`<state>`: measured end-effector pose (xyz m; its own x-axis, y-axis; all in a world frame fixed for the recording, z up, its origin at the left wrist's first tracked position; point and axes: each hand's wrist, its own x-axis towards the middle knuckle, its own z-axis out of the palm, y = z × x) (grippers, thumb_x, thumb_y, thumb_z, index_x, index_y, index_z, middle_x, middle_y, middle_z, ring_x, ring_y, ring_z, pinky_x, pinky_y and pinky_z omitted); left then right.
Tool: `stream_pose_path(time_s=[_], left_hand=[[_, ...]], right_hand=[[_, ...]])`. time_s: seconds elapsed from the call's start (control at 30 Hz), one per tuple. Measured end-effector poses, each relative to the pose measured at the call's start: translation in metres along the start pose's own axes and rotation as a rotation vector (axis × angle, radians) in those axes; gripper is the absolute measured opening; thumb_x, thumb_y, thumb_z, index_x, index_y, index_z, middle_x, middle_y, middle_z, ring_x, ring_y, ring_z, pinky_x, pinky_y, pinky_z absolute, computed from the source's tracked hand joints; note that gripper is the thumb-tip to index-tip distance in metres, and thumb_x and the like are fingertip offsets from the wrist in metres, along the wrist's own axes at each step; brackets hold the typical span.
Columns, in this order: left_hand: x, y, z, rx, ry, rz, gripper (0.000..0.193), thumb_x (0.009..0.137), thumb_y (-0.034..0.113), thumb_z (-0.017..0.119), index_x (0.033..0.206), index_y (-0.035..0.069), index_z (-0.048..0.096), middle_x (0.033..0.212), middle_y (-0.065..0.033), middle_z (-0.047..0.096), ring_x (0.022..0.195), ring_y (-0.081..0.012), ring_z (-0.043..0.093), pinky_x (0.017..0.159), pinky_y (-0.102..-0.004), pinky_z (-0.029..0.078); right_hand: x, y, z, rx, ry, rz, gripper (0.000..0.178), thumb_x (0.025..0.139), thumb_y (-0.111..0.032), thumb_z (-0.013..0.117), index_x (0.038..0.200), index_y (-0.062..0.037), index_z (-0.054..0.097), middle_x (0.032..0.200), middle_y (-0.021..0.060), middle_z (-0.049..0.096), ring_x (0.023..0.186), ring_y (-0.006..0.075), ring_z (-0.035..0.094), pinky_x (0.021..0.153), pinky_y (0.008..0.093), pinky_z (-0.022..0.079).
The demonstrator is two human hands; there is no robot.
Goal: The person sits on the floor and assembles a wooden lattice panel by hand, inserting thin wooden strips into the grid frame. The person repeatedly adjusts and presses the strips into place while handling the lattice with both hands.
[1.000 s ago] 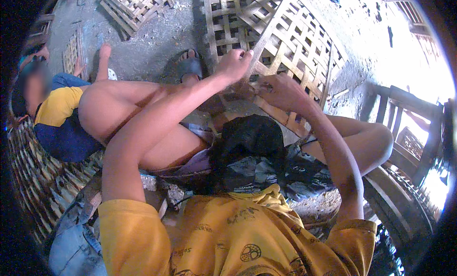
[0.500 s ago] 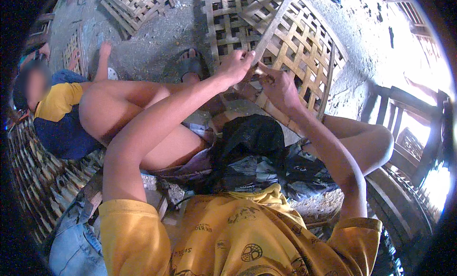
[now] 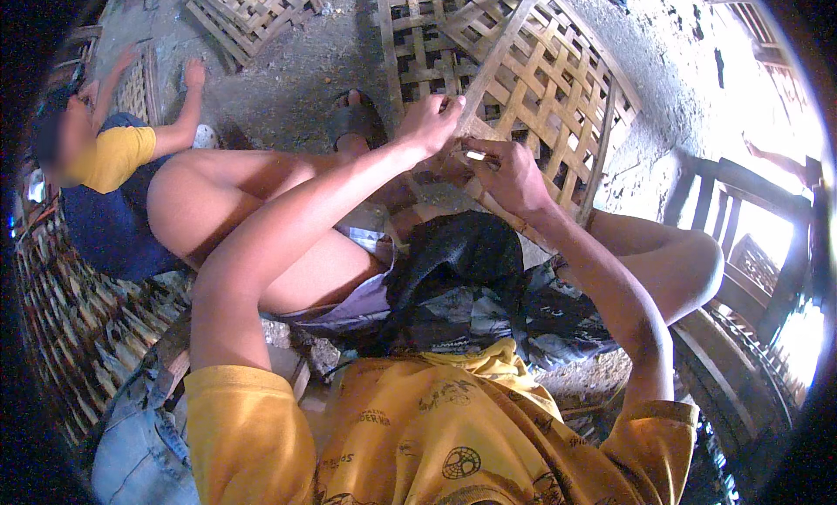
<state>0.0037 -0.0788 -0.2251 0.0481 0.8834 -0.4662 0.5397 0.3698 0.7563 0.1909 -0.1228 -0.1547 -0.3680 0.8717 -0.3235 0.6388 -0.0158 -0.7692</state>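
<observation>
A woven lattice panel [image 3: 545,91] of flat tan strips, framed with straight slats, leans up from between my legs. My left hand [image 3: 430,126] is closed on the slat [image 3: 499,52] along the panel's left edge, near its lower end. Just below and to the right, my right hand [image 3: 514,178] is closed around a small, thin tool with a pale end [image 3: 475,155], close to the panel's corner. Its exact kind is too small to make out. A second lattice panel [image 3: 418,43] lies behind the first, partly covered by it.
More lattice panels [image 3: 257,13] lie on the rough grey floor [image 3: 288,78] at the far left. On the left sits another person in a yellow and navy shirt [image 3: 118,161], hands near a further panel [image 3: 135,91]. A slatted wooden structure [image 3: 750,217] stands on the right.
My right hand has drawn slightly downward, and the pale end in it shows more plainly. My left hand stays on the slat. The other person's arms have shifted toward their panel.
</observation>
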Motion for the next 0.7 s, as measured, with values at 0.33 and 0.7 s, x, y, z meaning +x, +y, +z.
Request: stream_pose_path(time_s=[0.33, 0.7], left_hand=[[-0.014, 0.022, -0.008, -0.001, -0.055, -0.019, 0.061, 0.103, 0.054, 0.052, 0.122, -0.002, 0.068, 0.111, -0.0207, 0.071, 0.102, -0.0286, 0.067, 0.089, -0.0408, 0.051], [-0.004, 0.004, -0.002, -0.010, -0.014, 0.015, 0.064, 0.101, 0.059, 0.051, 0.117, 0.001, 0.069, 0.103, -0.0233, 0.073, 0.099, -0.0378, 0.071, 0.087, -0.0469, 0.054]], right_hand=[[0.005, 0.017, 0.009, -0.210, 0.166, -0.092, 0.036, 0.086, -0.016, 0.069, 0.122, -0.0154, 0.073, 0.093, 0.0202, 0.075, 0.078, 0.0361, 0.073, 0.072, 0.0477, 0.059], [0.023, 0.069, 0.025, -0.460, 0.268, -0.513, 0.030, 0.073, -0.008, 0.070, 0.103, -0.0098, 0.072, 0.069, 0.0101, 0.068, 0.063, 0.0327, 0.063, 0.060, 0.0458, 0.052]])
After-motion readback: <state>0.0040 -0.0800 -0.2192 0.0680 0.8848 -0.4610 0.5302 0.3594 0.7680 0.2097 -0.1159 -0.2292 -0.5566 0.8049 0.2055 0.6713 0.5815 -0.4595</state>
